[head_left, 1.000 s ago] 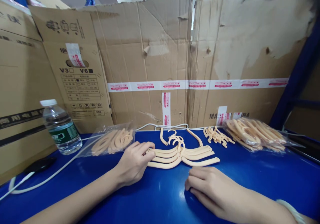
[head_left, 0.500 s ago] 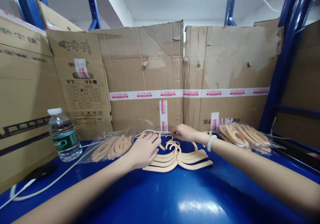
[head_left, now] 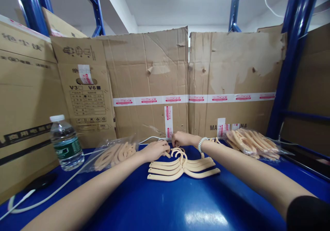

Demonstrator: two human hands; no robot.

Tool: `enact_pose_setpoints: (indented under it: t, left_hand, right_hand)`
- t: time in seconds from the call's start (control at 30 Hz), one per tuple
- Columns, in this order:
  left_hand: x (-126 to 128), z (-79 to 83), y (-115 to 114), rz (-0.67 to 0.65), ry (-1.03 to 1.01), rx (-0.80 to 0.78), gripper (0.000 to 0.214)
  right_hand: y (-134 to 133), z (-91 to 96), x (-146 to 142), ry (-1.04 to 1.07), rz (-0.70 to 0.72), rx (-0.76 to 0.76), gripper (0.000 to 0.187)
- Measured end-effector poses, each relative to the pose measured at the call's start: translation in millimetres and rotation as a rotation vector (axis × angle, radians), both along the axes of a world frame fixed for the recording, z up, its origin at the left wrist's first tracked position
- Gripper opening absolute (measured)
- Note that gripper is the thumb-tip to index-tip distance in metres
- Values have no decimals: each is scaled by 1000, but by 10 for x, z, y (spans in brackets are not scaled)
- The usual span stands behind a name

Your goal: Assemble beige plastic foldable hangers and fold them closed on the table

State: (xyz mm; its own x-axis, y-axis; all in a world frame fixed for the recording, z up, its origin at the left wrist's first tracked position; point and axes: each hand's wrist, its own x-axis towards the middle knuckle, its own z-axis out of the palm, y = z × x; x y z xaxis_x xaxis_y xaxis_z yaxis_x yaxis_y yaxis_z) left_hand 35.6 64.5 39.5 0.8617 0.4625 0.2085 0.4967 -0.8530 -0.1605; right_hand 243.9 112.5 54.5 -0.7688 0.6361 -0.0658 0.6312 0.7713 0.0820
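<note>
Several beige folding clothes hangers (head_left: 166, 172) lie overlapped in a row on the blue table, their hooks bunched in the middle and their arms spread to both sides. Behind them, my left hand (head_left: 156, 150) has its fingers closed on the left arm of another hanger (head_left: 167, 154), whose end shows beneath the fingertips. My right hand (head_left: 184, 139), with a pale beaded bracelet at the wrist, pinches at the middle of that same hanger, close to its hook. The fingers cover most of this part. A bit of its right arm shows below the right wrist.
Clear plastic bags of hangers lie left (head_left: 117, 154) and right (head_left: 254, 144). A water bottle (head_left: 66, 147), a black device (head_left: 42, 181) and white cables (head_left: 64, 181) are at the left. Cardboard sheets (head_left: 152, 76) stand along the back, between blue rack posts (head_left: 296, 52).
My left hand has moved back and away from the front hangers, uncovering their left arms. My right hand has shifted slightly left. The view has tilted up a little.
</note>
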Motion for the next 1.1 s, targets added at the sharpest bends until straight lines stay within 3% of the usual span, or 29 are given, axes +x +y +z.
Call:
enact_pose_setpoints:
  t: [0.27,0.47,0.63,0.77,0.87,1.0,1.1]
  left_hand:
    - [-71,-13,-46,-20,-102,-41,8]
    - [-142,41,-159,3,-328,-150,25]
    - [-120,51,-291,40,-632,-301,18]
    - [-84,28,-408,82,-881,-472,26]
    - [-70,9,-515,115,-1031,-565,30]
    - [-16,-66,-732,156,-1166,-698,30]
    - [75,-160,-933,176,-1283,-818,67]
  right_hand:
    - [-5,51,4,-53,-43,33,25]
    - [-98,54,12,-34,-74,11,25]
    - [-113,30,31,152,-116,23,23]
    - [-170,93,84,461,-178,51,21]
    - [-361,161,146,755,-244,68,23]
    - [-870,186,252,1096,-311,-7,35]
    - [-1337,127,303,1230,-350,-133,42]
